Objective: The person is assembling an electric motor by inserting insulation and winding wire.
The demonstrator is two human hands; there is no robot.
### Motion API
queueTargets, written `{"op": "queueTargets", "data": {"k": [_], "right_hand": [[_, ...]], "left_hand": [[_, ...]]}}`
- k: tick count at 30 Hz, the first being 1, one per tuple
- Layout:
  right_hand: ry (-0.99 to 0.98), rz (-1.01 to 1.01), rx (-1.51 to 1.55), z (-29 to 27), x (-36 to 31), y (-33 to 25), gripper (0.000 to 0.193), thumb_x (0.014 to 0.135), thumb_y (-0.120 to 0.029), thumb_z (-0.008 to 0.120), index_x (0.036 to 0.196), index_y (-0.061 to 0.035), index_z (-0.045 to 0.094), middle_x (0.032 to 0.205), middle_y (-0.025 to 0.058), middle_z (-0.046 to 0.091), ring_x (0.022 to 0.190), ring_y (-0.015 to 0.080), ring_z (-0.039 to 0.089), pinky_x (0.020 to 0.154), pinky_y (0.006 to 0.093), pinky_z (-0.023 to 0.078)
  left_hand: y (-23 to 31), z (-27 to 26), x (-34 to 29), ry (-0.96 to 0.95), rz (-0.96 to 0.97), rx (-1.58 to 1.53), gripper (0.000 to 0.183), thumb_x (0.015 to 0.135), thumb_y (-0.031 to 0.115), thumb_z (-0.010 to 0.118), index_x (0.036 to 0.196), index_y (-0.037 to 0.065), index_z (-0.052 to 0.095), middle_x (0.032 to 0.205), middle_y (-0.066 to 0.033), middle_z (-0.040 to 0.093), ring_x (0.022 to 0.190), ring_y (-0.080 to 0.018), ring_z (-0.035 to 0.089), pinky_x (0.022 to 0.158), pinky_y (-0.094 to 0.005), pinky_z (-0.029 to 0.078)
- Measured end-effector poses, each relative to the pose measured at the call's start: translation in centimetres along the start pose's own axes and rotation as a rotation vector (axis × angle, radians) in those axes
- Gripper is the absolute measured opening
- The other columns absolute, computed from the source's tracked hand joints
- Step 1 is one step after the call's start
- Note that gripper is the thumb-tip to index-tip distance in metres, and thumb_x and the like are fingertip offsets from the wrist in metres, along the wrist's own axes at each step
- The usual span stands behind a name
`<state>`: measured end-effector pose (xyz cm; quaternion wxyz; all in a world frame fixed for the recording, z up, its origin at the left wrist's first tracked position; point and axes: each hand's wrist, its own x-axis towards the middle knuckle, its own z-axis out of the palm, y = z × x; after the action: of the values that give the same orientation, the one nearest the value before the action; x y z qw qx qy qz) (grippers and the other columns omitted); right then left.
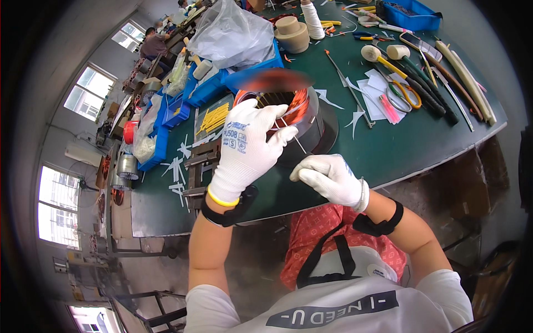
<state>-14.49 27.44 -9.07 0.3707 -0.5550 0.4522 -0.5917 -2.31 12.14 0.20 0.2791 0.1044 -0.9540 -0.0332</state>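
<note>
A motor stator (316, 125), a dark metal ring with orange copper windings (300, 105), stands on the green table in front of me. Its upper far part looks smeared. My left hand (250, 136), in a white glove, is at the stator's near left side, thumb and forefinger closed around a thin white cord (300, 145). The cord slants down from those fingers toward my right hand. My right hand (331, 180), also gloved, hovers just nearer to me than the stator, its fingers curled together. Whatever lies inside that curl is hidden.
Left of the stator are a metal fixture (197, 172), yellow sticks (212, 117) and white strips (176, 169). Blue bins (208, 89) and a plastic bag (233, 33) stand beyond. Mallets (371, 54), scissors (411, 95) and rods (466, 77) lie right. The table edge is near me.
</note>
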Motion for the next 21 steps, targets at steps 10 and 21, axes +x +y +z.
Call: {"op": "queueTargets", "data": {"k": [10, 21], "right_hand": [[0.618, 0.367, -1.159, -9.2, -2.5, -3.6, 0.037, 0.080, 0.003, 0.049, 0.114, 0.0001, 0.062, 0.100, 0.0233, 0.064, 0.085, 0.0372, 0.059, 0.078, 0.0414, 0.048], [0.359, -0.301, -1.152, 0.1, 4.0, -3.5, 0.024, 0.081, -0.009, 0.058, 0.104, -0.0139, 0.063, 0.076, 0.0124, 0.060, 0.074, 0.0302, 0.062, 0.067, 0.0427, 0.050]], "left_hand": [[-2.5, 1.6, -0.8, 0.187, 0.127, -0.033, 0.031, 0.077, 0.023, 0.077, 0.103, 0.008, 0.070, 0.085, -0.0079, 0.065, 0.103, -0.0342, 0.056, 0.098, -0.0451, 0.040], [-1.9, -1.4, 0.6, 0.096, 0.176, 0.267, 0.040, 0.074, 0.034, 0.077, 0.106, 0.011, 0.069, 0.093, -0.0034, 0.063, 0.098, -0.0261, 0.056, 0.106, -0.0505, 0.028]]}}
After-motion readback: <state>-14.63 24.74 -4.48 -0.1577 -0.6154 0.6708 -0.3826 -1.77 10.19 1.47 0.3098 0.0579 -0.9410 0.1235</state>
